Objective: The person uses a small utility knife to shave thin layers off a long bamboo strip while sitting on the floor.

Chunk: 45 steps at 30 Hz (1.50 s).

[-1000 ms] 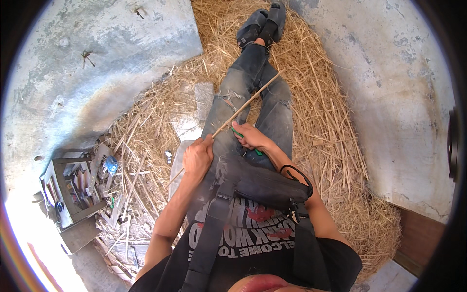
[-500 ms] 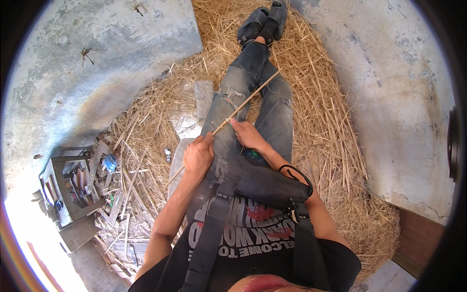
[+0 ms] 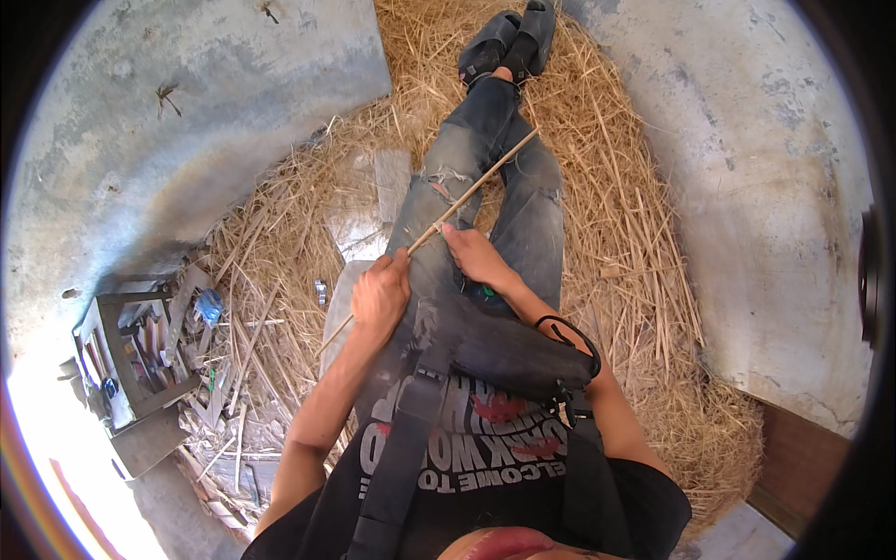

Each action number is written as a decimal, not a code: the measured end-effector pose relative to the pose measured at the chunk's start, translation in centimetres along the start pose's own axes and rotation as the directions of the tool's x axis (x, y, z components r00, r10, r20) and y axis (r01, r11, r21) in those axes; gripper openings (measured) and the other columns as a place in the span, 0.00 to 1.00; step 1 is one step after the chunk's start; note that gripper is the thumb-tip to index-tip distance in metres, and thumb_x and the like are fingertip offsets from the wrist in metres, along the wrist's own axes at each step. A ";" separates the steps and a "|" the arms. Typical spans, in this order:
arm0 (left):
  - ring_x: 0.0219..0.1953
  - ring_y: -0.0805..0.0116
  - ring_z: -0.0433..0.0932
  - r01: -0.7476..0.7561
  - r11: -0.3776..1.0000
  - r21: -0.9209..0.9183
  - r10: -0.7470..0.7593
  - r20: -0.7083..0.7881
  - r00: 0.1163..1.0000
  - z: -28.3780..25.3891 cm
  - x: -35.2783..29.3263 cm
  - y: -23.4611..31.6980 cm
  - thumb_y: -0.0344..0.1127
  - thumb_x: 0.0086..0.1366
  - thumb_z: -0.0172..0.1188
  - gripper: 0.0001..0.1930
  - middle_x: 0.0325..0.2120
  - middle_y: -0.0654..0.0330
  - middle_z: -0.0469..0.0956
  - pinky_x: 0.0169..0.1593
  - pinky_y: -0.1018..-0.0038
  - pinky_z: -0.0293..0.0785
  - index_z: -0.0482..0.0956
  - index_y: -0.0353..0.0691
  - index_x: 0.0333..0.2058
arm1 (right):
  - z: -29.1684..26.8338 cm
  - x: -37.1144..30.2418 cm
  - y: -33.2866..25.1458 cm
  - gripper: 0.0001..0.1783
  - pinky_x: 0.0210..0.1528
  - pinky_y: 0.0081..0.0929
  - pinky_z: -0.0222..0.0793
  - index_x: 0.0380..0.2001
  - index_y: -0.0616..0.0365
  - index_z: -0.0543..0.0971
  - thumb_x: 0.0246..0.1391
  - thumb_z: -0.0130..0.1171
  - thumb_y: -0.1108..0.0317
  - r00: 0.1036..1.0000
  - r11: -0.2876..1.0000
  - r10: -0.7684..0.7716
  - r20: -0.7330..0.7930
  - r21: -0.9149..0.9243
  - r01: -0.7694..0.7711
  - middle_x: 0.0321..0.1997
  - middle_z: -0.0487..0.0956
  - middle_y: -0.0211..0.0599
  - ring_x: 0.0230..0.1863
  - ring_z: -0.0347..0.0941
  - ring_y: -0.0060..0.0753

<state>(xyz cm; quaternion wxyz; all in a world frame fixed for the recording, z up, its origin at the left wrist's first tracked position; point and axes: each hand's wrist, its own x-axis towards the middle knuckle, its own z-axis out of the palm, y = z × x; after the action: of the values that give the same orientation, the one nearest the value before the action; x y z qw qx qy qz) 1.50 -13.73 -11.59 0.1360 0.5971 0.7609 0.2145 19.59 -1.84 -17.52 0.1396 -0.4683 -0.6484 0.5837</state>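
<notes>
A long, thin bamboo stick lies slantwise over my jeans, from near my left hip up toward the far right. My left hand is closed around its lower part, and the stick's lower end shows beyond that hand. Just farther along, my right hand is closed with its thumb against the stick. Whatever its curled fingers hold is mostly hidden. A small green bit shows below the right wrist; I cannot tell whether it belongs to something in that hand. A small pale sliver sits on the stick by the right thumb.
My outstretched legs end in crossed feet in dark sandals. Straw and shavings cover the ground. Pale, worn metal sheets stand at both sides. At left are a wooden box of tools and a blue crumpled bag.
Both hands keep their places on the stick; the view has shifted very slightly. Nothing was taken up or let go.
</notes>
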 end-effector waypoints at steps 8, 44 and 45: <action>0.30 0.41 0.82 -0.021 1.000 -0.008 0.021 0.042 0.999 -0.3 0.1 -0.5 0.38 0.71 0.59 0.09 0.31 0.54 0.81 0.33 0.47 0.78 0.83 0.49 0.46 | -0.2 -1.1 -1.4 0.40 0.35 0.49 0.68 0.27 0.70 0.77 0.73 0.42 0.38 0.992 0.998 0.051 -0.112 -0.015 -0.053 0.18 0.71 0.57 0.23 0.69 0.57; 0.29 0.42 0.80 -0.002 0.999 -0.045 0.002 0.015 1.000 0.1 0.0 -0.2 0.36 0.69 0.61 0.08 0.27 0.51 0.78 0.33 0.50 0.75 0.84 0.46 0.44 | 1.1 -1.8 -2.5 0.39 0.35 0.47 0.68 0.28 0.71 0.76 0.75 0.41 0.41 0.976 0.988 -0.063 -0.207 -0.152 0.031 0.22 0.74 0.60 0.26 0.70 0.60; 0.29 0.42 0.80 0.001 0.999 -0.046 0.000 0.008 1.000 0.1 0.2 -0.1 0.35 0.69 0.61 0.08 0.27 0.51 0.78 0.34 0.49 0.75 0.83 0.46 0.44 | 0.9 -1.7 -2.5 0.39 0.36 0.49 0.68 0.29 0.72 0.76 0.75 0.41 0.41 0.982 0.989 -0.058 -0.180 -0.145 0.032 0.24 0.74 0.63 0.27 0.71 0.64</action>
<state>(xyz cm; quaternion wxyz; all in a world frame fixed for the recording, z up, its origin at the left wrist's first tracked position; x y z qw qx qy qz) 1.38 -13.55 -11.76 0.1528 0.5944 0.7553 0.2298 18.66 -3.40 -14.95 0.1785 -0.5139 -0.6830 0.4874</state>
